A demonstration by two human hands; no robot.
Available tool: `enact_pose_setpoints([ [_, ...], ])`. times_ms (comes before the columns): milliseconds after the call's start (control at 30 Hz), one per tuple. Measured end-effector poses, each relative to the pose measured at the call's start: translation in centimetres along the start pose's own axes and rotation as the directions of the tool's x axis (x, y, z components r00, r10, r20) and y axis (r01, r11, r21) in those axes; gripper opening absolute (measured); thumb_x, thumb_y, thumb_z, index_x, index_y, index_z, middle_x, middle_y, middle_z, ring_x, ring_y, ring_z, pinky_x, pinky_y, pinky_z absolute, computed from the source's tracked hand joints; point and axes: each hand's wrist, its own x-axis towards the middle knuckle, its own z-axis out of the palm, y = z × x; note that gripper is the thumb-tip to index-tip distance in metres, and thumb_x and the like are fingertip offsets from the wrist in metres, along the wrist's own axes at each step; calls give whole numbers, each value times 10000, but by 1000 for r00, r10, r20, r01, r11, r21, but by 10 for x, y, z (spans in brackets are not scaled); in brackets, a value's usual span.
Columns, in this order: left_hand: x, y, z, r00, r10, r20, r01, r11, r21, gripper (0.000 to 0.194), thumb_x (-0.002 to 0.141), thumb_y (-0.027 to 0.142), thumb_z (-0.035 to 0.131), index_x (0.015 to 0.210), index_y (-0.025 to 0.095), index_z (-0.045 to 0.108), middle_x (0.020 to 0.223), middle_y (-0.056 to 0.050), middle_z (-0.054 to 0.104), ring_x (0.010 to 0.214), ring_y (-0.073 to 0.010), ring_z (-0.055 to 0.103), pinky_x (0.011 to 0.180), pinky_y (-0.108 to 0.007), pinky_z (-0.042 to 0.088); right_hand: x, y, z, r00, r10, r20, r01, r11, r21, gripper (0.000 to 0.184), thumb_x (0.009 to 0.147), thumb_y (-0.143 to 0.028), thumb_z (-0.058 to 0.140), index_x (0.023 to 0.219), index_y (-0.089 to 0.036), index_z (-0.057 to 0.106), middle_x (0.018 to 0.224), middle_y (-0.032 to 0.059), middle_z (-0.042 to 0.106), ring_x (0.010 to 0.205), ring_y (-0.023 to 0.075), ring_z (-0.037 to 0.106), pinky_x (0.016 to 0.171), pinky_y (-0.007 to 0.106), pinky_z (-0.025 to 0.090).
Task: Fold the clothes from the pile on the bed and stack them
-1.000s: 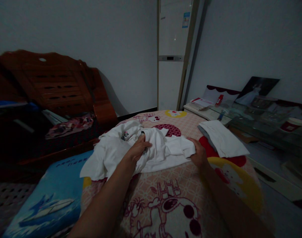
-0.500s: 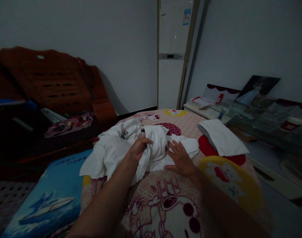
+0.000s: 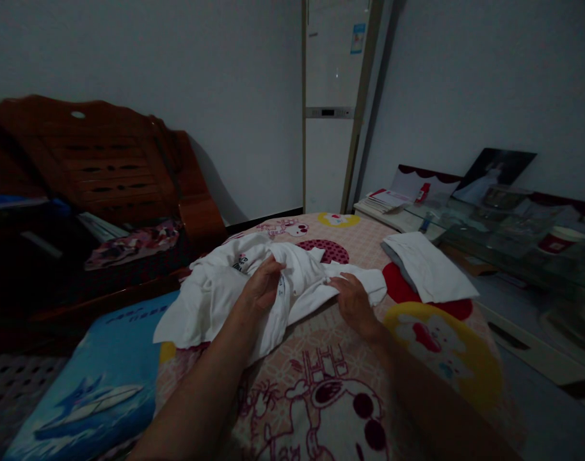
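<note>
A rumpled white shirt (image 3: 210,291) with small dark lettering lies spread over a round surface covered by a pink patterned cloth (image 3: 292,371). My left hand (image 3: 266,282) is closed on the shirt's middle, near the lettering, with its fingertips partly hidden in the folds. On the right, my right hand (image 3: 354,298) pinches the shirt's lower edge and lifts it slightly off the cloth. Beyond that hand a part of the shirt reaches to the right, lying flat. A folded white garment (image 3: 429,266) with a grey layer beneath rests at the cloth's right side.
A blue printed cushion (image 3: 100,378) is at the lower left, beside a carved wooden bench (image 3: 105,166) with clothes on it. To the right, a glass-topped cabinet (image 3: 446,218) bears papers, a photo and a paper cup (image 3: 559,240). A tall white air conditioner (image 3: 328,160) stands behind.
My right hand has gone from spread fingers resting on the shirt to a pinch on its edge. The shirt's near edge has been raised and moved away from me, baring more patterned cloth.
</note>
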Motion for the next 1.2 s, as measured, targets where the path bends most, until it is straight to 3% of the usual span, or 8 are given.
enact_pose_setpoints([
  [133,5,1,-9,995,-11,103,15,999,-39,354,658,65,655,989,183,617,841,19,689,694,-105,667,661,-191,557,6,1,-21,946,301,-118,-215,859,465,292,815,-228,529,1020,-191,734,971,70,734,941,252,649,867,385,511],
  [267,8,2,-14,975,-58,215,64,998,-23,392,753,120,676,1129,217,623,959,-6,706,810,-122,686,766,-235,565,9,-8,-38,813,580,40,-327,399,857,276,748,-333,659,991,-208,706,823,29,738,822,240,682,749,342,527],
  [367,9,-2,-14,972,-56,230,41,997,69,552,746,132,709,1267,269,590,1107,-19,700,959,-143,680,883,-263,538,9,-11,-38,773,619,136,-339,222,914,320,706,-416,693,967,-231,683,839,28,743,801,242,690,740,358,532],
  [567,6,-22,-10,978,-56,201,-31,915,403,860,716,239,759,1494,270,395,1331,-105,620,1202,-265,585,1007,-373,468,3,7,-25,705,684,189,-610,448,653,364,767,-501,576,904,-187,697,798,61,736,791,256,675,682,361,525],
  [700,7,-31,-11,966,-40,256,-90,875,475,912,689,306,775,1506,253,376,1386,-126,576,1163,-271,602,980,-374,478,-2,21,-25,823,567,-7,-546,796,262,285,750,-331,598,958,-180,721,912,83,744,864,253,664,804,372,519],
  [833,13,-34,-15,958,-11,285,-156,817,556,827,708,307,731,1475,215,434,1261,-128,649,967,-214,651,847,-326,516,-3,20,-28,931,363,-32,-352,919,178,491,788,-273,586,1273,-207,624,1217,107,680,1077,259,636,936,402,501],
  [1033,20,-37,-14,949,51,311,-266,661,702,299,693,264,683,953,144,767,821,-41,714,691,-143,599,597,-215,443,0,8,-33,986,125,-108,-114,988,100,336,802,-209,546,1081,-220,734,1176,94,704,1106,260,606,999,419,453],
  [1200,15,-37,-6,981,163,102,-192,801,568,261,748,385,689,672,136,667,551,12,579,499,-85,492,496,-195,373,-1,18,-33,837,500,-221,-406,840,360,276,801,-280,509,842,-167,757,647,22,678,589,175,584,567,278,460],
])
